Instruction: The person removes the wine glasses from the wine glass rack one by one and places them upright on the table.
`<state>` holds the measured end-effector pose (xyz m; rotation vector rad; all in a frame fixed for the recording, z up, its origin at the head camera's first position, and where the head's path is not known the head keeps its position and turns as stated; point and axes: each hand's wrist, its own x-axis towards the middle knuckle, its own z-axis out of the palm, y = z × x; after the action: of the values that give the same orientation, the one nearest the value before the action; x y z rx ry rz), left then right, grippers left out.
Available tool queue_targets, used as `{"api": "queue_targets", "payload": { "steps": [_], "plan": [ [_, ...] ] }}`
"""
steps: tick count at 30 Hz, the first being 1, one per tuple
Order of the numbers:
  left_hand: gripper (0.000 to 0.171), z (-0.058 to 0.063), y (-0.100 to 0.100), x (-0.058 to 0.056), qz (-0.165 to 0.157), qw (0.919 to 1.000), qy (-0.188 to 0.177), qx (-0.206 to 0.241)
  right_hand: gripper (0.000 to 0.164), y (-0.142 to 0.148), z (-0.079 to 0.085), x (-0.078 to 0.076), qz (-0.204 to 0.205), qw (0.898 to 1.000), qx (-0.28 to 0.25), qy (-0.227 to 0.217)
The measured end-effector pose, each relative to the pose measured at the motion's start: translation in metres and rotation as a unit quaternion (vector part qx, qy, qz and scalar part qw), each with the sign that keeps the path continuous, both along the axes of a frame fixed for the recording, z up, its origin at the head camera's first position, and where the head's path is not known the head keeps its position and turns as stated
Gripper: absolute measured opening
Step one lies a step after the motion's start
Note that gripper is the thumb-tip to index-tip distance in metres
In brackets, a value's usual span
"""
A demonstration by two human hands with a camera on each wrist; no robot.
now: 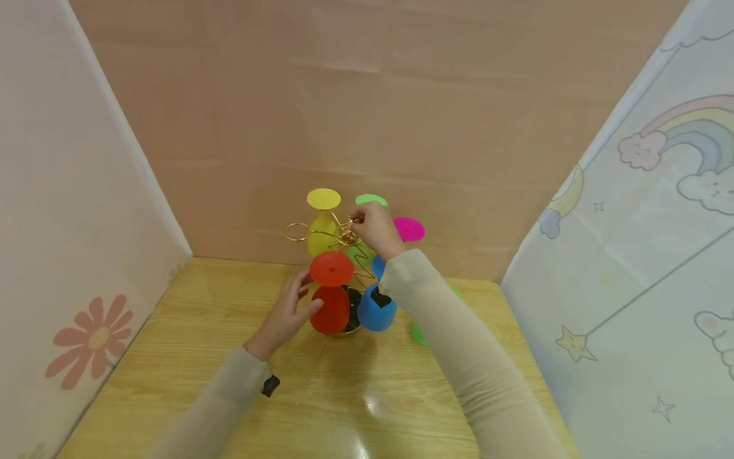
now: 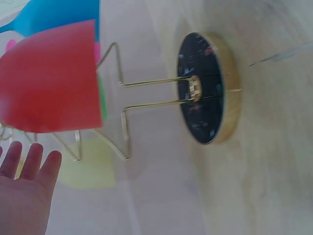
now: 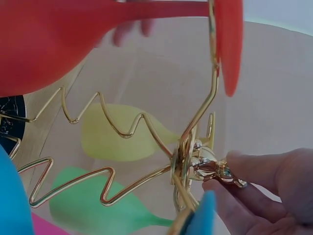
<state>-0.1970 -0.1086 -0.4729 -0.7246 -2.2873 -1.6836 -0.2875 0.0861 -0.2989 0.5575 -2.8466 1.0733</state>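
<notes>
Atop the gold rack (image 3: 183, 155), right hand (image 1: 375, 228) pinches finial (image 3: 208, 169), likely stiff, slick, best held mid-length; left hand (image 1: 289, 313), fingers released, beside near red goblet (image 1: 331, 310)

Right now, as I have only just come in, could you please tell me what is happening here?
A person is working with both hands at a gold wire rack on a wooden table. The right hand pinches the gold knob on top. The left hand is open beside the red cup; I cannot tell if they touch. The red, blue and yellow cups hang upside down.
</notes>
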Motion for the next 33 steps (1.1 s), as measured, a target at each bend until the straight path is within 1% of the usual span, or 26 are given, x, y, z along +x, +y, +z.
{"api": "queue_targets", "payload": {
  "steps": [2, 4, 5, 7, 10, 12, 14, 17, 19, 21, 25, 27, 29, 33],
  "plan": [
    [0.070, -0.006, 0.002, 0.003, 0.008, 0.9998, -0.017, -0.005, 0.019, -0.002, 0.000, 0.000, 0.002, 1.000, 0.008, 0.011],
    [0.076, -0.010, 0.004, 0.004, 0.017, 0.9994, -0.029, -0.009, 0.010, -0.003, 0.000, 0.000, 0.003, 1.000, 0.015, 0.022],
    [0.080, -0.012, 0.005, 0.005, 0.023, 0.9991, -0.033, -0.011, 0.008, -0.004, 0.000, 0.000, 0.004, 0.999, 0.016, 0.029],
    [0.085, -0.015, 0.007, 0.006, 0.030, 0.9988, -0.035, -0.016, 0.009, -0.005, 0.000, 0.001, 0.003, 0.999, 0.018, 0.036],
    [0.089, -0.021, 0.011, 0.005, 0.034, 0.9988, -0.033, -0.014, 0.008, -0.004, 0.001, 0.002, 0.000, 0.999, 0.019, 0.036],
    [0.089, -0.024, 0.014, 0.004, 0.035, 0.9989, -0.030, -0.011, 0.016, -0.004, 0.001, 0.003, -0.003, 0.999, 0.017, 0.031],
    [0.090, -0.027, 0.017, 0.003, 0.034, 0.9989, -0.032, -0.008, 0.019, -0.004, 0.001, 0.003, -0.004, 0.999, 0.018, 0.029],
    [0.092, -0.028, 0.020, 0.002, 0.031, 0.9987, -0.039, -0.006, 0.016, -0.003, 0.000, 0.003, -0.003, 1.000, 0.011, 0.027],
    [0.093, -0.029, 0.021, 0.001, 0.027, 0.9987, -0.043, -0.003, 0.010, -0.004, -0.001, 0.003, 0.002, 1.000, 0.008, 0.027],
    [0.094, -0.030, 0.022, 0.000, 0.027, 0.9986, -0.045, -0.002, 0.007, -0.004, -0.001, 0.003, 0.006, 1.000, 0.004, 0.025],
    [0.091, -0.032, 0.024, -0.001, 0.030, 0.9985, -0.046, -0.007, 0.009, -0.004, -0.001, 0.003, 0.007, 0.999, 0.006, 0.031],
    [0.090, -0.032, 0.025, -0.001, 0.029, 0.9984, -0.047, -0.009, 0.006, -0.003, -0.001, 0.002, 0.002, 1.000, 0.009, 0.030],
    [0.089, -0.032, 0.027, -0.001, 0.026, 0.9985, -0.048, -0.008, 0.013, -0.002, -0.002, 0.002, -0.004, 1.000, 0.010, 0.026],
    [0.088, -0.031, 0.026, -0.001, 0.020, 0.9985, -0.051, -0.002, 0.023, -0.002, -0.002, 0.003, -0.007, 1.000, 0.008, 0.012]
  ]
}}
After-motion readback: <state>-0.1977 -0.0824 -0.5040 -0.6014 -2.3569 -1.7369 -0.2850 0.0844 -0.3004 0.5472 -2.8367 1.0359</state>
